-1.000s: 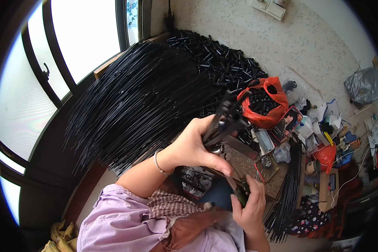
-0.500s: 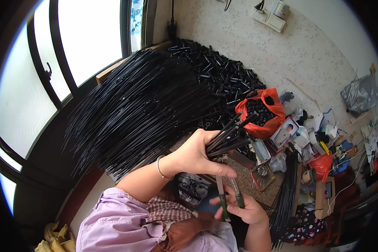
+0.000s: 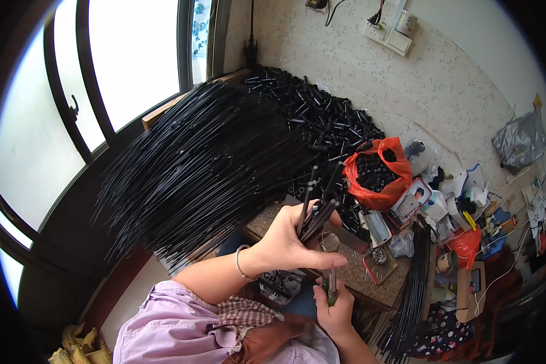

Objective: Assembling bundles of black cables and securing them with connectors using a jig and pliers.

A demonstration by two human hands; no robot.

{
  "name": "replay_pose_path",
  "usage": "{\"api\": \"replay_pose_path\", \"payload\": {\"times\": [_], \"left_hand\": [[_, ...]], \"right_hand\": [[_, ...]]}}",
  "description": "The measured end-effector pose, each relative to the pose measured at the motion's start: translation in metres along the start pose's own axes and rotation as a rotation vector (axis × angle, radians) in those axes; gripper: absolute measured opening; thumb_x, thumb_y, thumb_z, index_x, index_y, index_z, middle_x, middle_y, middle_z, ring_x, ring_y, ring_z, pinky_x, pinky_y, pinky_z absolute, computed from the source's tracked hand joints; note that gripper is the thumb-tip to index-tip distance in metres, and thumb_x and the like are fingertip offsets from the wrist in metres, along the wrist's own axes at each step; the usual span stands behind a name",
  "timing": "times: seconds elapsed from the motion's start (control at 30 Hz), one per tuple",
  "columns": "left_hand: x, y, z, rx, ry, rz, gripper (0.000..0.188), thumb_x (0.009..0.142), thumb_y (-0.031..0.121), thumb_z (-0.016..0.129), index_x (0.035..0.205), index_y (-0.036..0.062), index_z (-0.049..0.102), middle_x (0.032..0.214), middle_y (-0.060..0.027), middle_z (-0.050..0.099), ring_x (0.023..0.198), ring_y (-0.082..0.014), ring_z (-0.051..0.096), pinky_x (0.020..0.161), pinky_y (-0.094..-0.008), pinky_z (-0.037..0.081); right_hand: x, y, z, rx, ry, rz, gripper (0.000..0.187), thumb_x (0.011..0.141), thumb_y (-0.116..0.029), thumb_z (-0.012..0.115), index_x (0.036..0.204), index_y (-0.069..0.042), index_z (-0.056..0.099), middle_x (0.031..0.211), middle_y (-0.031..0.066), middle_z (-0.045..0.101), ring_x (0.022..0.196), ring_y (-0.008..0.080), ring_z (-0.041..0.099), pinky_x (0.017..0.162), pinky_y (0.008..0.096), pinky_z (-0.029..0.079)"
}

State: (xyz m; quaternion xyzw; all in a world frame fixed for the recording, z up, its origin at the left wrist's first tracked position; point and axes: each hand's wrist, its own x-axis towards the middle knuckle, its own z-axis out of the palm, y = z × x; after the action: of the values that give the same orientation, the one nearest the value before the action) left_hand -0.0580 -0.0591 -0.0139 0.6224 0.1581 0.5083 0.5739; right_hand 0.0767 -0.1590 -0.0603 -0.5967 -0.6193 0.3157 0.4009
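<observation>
My left hand (image 3: 288,242), a bangle at its wrist, is closed around several black rods (image 3: 316,221) that point up and away; their lower ends are hidden by the palm. Just below its outstretched thumb, my right hand (image 3: 337,308) grips green-handled pliers (image 3: 332,290). The pliers' handles are close together and their jaws point up toward the left hand. What lies between the jaws, if anything, is too small to make out. Beyond the left hand spreads a large heap of long thin black rods (image 3: 206,164).
Short black cylindrical parts (image 3: 321,112) are piled against the wall. A red plastic bag (image 3: 370,197) of small black pieces stands right of them. On the brown speckled tabletop (image 3: 361,276) lies a small tray (image 3: 382,267). More black rods (image 3: 409,303) hang by its right edge.
The pliers' handles have come together from a spread position. My right hand has shifted slightly left. The rods in my left hand now stand more upright.
</observation>
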Motion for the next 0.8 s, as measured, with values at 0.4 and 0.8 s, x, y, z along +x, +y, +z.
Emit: {"api": "replay_pose_path", "payload": {"times": [0.4, 0.8], "left_hand": [[0.006, -0.005, 0.013, 0.165, 0.118, 0.054, 0.04, 0.053, 0.015, 0.07, 0.081, 0.0015, 0.045, 0.068, 0.0005, 0.047, 0.059, -0.0038, 0.042, 0.051, -0.0159, 0.033], [0.0, -0.026, -0.017, -0.178, -0.22, 0.035, 0.026, 0.064, 0.016, 0.065, 0.074, 0.004, 0.044, 0.061, 0.003, 0.044, 0.053, -0.0038, 0.041, 0.047, -0.0167, 0.034]], "right_hand": [[-0.013, -0.003, -0.012, 0.243, -0.15, 0.134, 0.012, 0.072, -0.004, 0.05, 0.082, 0.001, 0.045, 0.056, 0.0021, 0.048, 0.047, 0.0066, 0.045, 0.043, 0.0187, 0.037], [0.003, -0.02, -0.079, 0.067, -0.024, -0.204, 0.028, 0.056, -0.003, 0.056, 0.083, -0.006, 0.049, 0.093, 0.0052, 0.043, 0.092, 0.0226, 0.039, 0.072, 0.0327, 0.035]]}}
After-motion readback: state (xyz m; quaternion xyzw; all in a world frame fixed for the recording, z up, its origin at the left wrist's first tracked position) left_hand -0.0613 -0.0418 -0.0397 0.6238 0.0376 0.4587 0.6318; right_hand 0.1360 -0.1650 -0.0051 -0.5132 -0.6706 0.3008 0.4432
